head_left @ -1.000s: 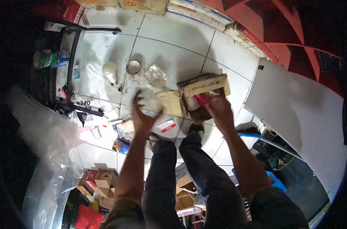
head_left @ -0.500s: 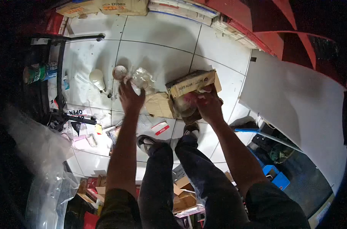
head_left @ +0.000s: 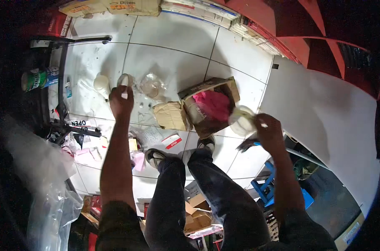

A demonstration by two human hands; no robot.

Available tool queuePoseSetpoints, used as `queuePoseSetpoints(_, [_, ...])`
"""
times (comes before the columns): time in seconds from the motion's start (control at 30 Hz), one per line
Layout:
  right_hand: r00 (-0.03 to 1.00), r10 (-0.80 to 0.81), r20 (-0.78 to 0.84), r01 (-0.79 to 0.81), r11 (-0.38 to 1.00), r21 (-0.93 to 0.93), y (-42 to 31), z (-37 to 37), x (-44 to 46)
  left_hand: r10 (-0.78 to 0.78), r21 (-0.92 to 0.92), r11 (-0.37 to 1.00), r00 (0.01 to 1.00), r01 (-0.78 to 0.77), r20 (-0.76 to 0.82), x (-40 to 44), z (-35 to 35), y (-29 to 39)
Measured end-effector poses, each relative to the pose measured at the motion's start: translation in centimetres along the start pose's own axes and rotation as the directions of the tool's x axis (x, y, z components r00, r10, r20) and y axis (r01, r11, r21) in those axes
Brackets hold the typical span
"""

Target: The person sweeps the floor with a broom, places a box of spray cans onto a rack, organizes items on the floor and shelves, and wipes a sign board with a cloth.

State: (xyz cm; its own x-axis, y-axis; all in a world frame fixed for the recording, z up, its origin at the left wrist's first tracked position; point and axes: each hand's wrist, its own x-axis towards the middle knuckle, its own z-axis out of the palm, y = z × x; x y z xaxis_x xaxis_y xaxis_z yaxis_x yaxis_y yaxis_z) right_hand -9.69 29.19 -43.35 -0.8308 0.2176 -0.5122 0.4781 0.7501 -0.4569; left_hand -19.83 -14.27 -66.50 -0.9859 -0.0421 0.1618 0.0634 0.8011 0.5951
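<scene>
My left hand [head_left: 122, 101] is closed on the near edge of a round roll of tape [head_left: 125, 78] at the floor. Just left of it lies a white light bulb [head_left: 101, 85]. To its right is a crumpled clear plastic piece [head_left: 152, 86]. My right hand [head_left: 270, 131] grips a pale, round roll of tape [head_left: 241, 121], blurred by motion, beside the cardboard box [head_left: 208, 125]. The box stands open with its flap [head_left: 171, 116] folded out to the left. A bright pink cloth [head_left: 213, 104] and a clear item with lettering [head_left: 198, 112] show inside.
A large white board [head_left: 300, 108] leans on the right. A brush [head_left: 246, 144] and a blue plastic item [head_left: 265, 184] lie below it. Cartons [head_left: 133, 6] line the far edge. A black metal frame [head_left: 63, 83] and plastic sheeting [head_left: 52, 188] are on the left.
My right hand has come out of the box to the right with a roll of tape, uncovering the pink cloth. My left hand has moved left and closed on the other roll.
</scene>
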Motion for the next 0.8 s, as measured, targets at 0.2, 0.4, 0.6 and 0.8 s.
queuePoseSetpoints(0.2, [0.992, 0.129, -0.011, -0.119, 0.940, 0.321, 3.4, -1.8, -2.9, 0.400, -0.556, 0.812, 0.862, -0.176, 0.312, -7.0, -6.4, 19.2])
queuePoseSetpoints(0.4, [0.999, -0.021, -0.037, 0.031, 0.960, 0.279, 0.4, 2.2, -4.5, 0.224, -0.269, 0.960, 0.780, -0.074, 0.584, -9.0, 0.9, 23.2])
queuePoseSetpoints(0.6, [0.992, -0.045, -0.118, 0.096, 0.876, 0.473, 1.9, 3.6, -3.2, -0.316, -0.275, 0.902, 0.943, 0.332, 0.102, -4.1, 0.8, 11.2])
queuePoseSetpoints(0.8, [0.992, 0.097, -0.078, -0.031, 0.801, 0.598, 2.9, 4.2, -1.9, -0.203, 0.270, 0.959, 0.878, 0.089, 0.434, -2.4, 4.9, 3.7])
